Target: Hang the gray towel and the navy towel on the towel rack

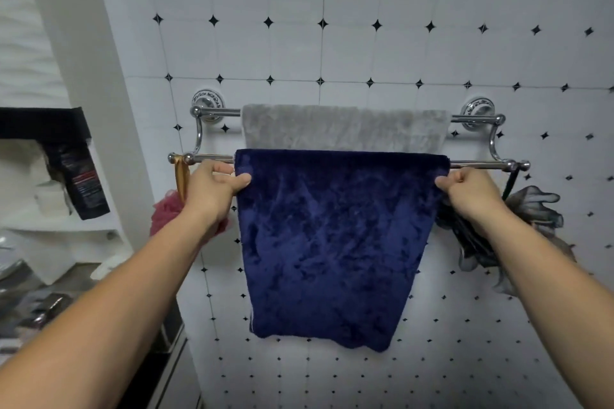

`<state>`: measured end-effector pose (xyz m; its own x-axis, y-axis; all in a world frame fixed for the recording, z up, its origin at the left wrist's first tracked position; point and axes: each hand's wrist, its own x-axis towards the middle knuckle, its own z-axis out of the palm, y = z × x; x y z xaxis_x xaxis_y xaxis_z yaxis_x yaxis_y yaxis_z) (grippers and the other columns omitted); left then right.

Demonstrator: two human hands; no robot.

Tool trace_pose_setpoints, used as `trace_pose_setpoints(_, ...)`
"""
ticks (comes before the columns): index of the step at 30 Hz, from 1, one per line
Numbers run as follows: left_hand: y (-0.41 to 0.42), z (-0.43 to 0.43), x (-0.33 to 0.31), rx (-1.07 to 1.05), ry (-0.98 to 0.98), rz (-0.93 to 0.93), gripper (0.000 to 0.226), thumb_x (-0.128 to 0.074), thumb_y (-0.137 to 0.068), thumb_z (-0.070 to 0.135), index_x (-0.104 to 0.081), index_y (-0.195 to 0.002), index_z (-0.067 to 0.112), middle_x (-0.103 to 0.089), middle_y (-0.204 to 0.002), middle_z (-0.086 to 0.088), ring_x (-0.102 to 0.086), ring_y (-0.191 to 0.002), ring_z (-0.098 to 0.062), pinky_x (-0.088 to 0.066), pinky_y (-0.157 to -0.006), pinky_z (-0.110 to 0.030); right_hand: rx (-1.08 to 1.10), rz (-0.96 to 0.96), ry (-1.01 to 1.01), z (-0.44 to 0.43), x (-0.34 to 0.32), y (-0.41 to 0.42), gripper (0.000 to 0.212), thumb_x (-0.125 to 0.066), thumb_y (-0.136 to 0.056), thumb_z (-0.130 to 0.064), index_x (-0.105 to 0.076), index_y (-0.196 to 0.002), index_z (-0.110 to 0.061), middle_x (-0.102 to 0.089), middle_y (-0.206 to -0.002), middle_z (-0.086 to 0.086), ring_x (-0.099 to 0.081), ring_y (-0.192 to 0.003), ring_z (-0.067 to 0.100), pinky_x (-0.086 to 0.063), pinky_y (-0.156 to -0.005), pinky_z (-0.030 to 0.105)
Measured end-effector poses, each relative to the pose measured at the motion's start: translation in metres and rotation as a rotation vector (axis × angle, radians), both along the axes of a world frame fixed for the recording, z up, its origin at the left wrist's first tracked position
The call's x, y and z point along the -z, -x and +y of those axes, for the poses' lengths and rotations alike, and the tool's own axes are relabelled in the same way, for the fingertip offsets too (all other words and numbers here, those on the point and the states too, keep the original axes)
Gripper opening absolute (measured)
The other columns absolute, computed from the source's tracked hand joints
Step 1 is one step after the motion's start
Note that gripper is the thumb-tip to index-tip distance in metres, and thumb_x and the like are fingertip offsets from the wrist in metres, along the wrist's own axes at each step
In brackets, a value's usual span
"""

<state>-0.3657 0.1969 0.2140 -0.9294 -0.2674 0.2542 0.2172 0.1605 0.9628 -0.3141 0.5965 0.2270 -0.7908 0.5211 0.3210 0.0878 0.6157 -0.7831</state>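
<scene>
Head view: we see both towels draped over the towel rack (478, 164) on the tiled wall (365, 43). The gray towel (342, 127) lies over the rear bar, close to the wall. The navy towel (332, 242) lies over the front bar, its folded top edge running left to right along that bar, and hangs down in front of the gray one.

Our left hand (212, 188) pinches the navy towel's upper left edge between thumb and fingers. Our right hand (465, 191) is closed on the upper right edge just below the bar. Each hand sits directly outboard of the towel, so the towel's long axis spans the gap between them; neither hand is nearer.

We judge the task nearly complete: what remains is levelling the navy towel along the bar, then letting go.

A pink bath sponge (166, 209) hangs behind the left wrist; a dark mesh sponge (531, 206) hangs behind the right.
</scene>
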Motion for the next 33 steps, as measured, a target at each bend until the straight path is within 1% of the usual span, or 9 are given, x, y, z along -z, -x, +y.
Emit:
trace_pose_setpoints(3,-0.005,0.001,0.030,0.111,-0.012,-0.099,0.023,-0.078,-0.079,0.009,-0.061,-0.093,0.015,-0.072,-0.079,-0.002,-0.072,-0.072,-0.019,-0.058,-0.066,-0.034,0.092,0.067,-0.249,-0.016,0.011,-0.014,0.017,-0.069,-0.084,-0.031,-0.059,-0.088,-0.017,-0.060,-0.089,0.005,-0.056,-0.084,0.027,-0.043,-0.066,0.036)
trace_pose_setpoints(6,-0.001,0.000,0.037,0.064,0.057,-0.124,0.014,-0.076,-0.081,0.009,-0.065,-0.082,0.000,-0.070,-0.076,-0.009,-0.064,-0.069,-0.024,-0.054,-0.069,-0.035,0.055,0.258,-0.749,-0.030,0.015,-0.019,0.051,-0.071,-0.080,-0.024,-0.052,-0.126,-0.015,-0.053,-0.124,0.015,-0.050,-0.113,0.035,-0.044,-0.090,0.047)
trace_pose_setpoints(8,0.000,0.000,0.030,-0.072,0.132,-0.102,0.014,-0.073,-0.082,0.010,-0.062,-0.074,0.010,-0.070,-0.079,-0.011,-0.063,-0.066,-0.026,-0.053,-0.064,-0.038,-0.027,0.161,-0.914,-0.034,0.007,-0.015,0.061,-0.070,-0.082,-0.026,-0.046,-0.138,-0.019,-0.049,-0.138,0.010,-0.043,-0.126,0.033,-0.036,-0.100,0.048)
trace_pose_setpoints(11,-0.007,-0.002,0.014,-0.273,0.382,0.122,0.003,-0.062,-0.087,0.013,-0.060,-0.086,0.015,-0.068,-0.088,-0.004,-0.065,-0.082,-0.026,-0.054,-0.076,-0.041,0.015,0.015,-0.957,-0.025,-0.009,-0.003,0.057,-0.066,-0.087,-0.030,-0.046,-0.139,-0.021,-0.053,-0.138,0.008,-0.045,-0.126,0.032,-0.034,-0.097,0.046)
trace_pose_setpoints(15,-0.011,0.006,-0.013,-0.181,0.923,0.597,0.034,-0.057,-0.082,0.006,-0.064,-0.115,0.011,-0.064,-0.111,-0.012,-0.056,-0.103,-0.032,-0.043,-0.089,-0.043,0.002,0.077,-1.063,-0.033,-0.015,0.002,0.050,-0.065,-0.086,-0.029,-0.051,-0.133,-0.020,-0.059,-0.130,0.009,-0.051,-0.119,0.031,-0.034,-0.094,0.045)
trace_pose_setpoints(18,-0.008,0.015,-0.023,-0.186,1.246,0.515,0.051,-0.053,-0.079,0.007,-0.059,-0.129,0.014,-0.064,-0.124,-0.010,-0.055,-0.110,-0.037,-0.037,-0.095,-0.045,-0.039,0.059,-1.009,-0.039,-0.006,0.002,0.055,-0.062,-0.089,-0.031,-0.044,-0.140,-0.023,-0.055,-0.137,0.006,-0.046,-0.126,0.028,-0.033,-0.098,0.046)
trace_pose_setpoints(25,-0.012,-0.002,-0.014,-0.150,1.438,0.415,0.068,-0.044,-0.078,0.023,-0.040,-0.145,0.012,-0.052,-0.143,-0.011,-0.048,-0.126,-0.035,-0.023,-0.111,-0.054,-0.086,0.071,-0.981,-0.033,0.008,-0.011,0.077,-0.069,-0.082,-0.024,-0.032,-0.149,-0.016,-0.040,-0.151,0.008,-0.033,-0.140,0.027,-0.029,-0.109,0.049)
trace_pose_setpoints(28,-0.008,-0.008,-0.013,-0.164,1.419,0.395,0.057,-0.034,-0.091,0.033,-0.040,-0.144,0.013,-0.054,-0.140,-0.011,-0.049,-0.126,-0.035,-0.016,-0.113,-0.058,-0.086,0.014,-0.972,-0.032,0.007,-0.016,0.082,-0.067,-0.084,-0.024,-0.024,-0.153,-0.015,-0.031,-0.157,0.008,-0.024,-0.146,0.025,-0.023,-0.114,0.047)
trace_pose_setpoints(33,-0.018,-0.014,-0.007,-0.248,1.380,0.413,0.058,-0.041,-0.085,0.021,-0.037,-0.140,0.005,-0.054,-0.135,-0.016,-0.043,-0.127,-0.038,-0.024,-0.110,-0.058,-0.049,0.023,-0.875,-0.042,0.008,-0.033,0.076,-0.064,-0.086,-0.024,-0.027,-0.152,-0.013,-0.027,-0.159,0.013,-0.025,-0.145,0.030,-0.022,-0.114,0.046)
